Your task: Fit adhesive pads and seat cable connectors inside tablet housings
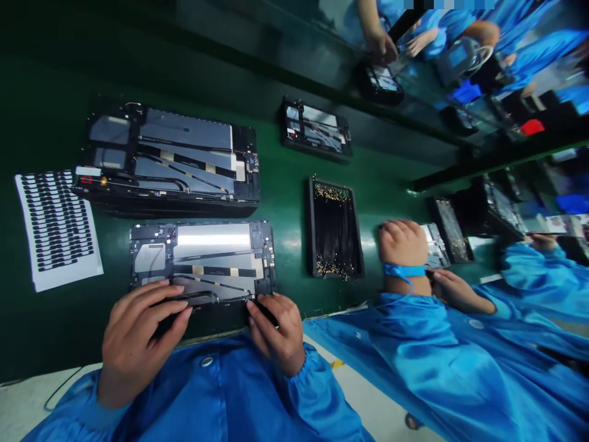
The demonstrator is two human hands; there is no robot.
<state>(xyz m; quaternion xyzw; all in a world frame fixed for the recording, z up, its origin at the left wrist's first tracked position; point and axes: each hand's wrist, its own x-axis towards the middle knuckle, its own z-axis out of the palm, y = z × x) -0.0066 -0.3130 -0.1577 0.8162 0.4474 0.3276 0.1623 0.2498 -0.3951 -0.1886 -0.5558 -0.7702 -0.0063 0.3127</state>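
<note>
In front of me an opened tablet [214, 236] lies flat on the green bench, its silver plates, black flat ribbon cables and thin black wires showing. My left hand [145, 334] rests over its near left edge. Thumb and index finger come together there, and whatever is between them is too small to make out. At the near right corner, my right hand [278, 328] has its thumb and fingertips pressed close to the end of a thin wire along the edge. Its fingers hide what they pinch.
Behind lies a stack of similar open tablets [184, 153]; a white sheet of black stickers [62, 230] is at left. A black tray [310, 227] of thin gold-ended cables stands right, with another tablet stack [317, 129] beyond. A co-worker's hand [405, 242] works close by.
</note>
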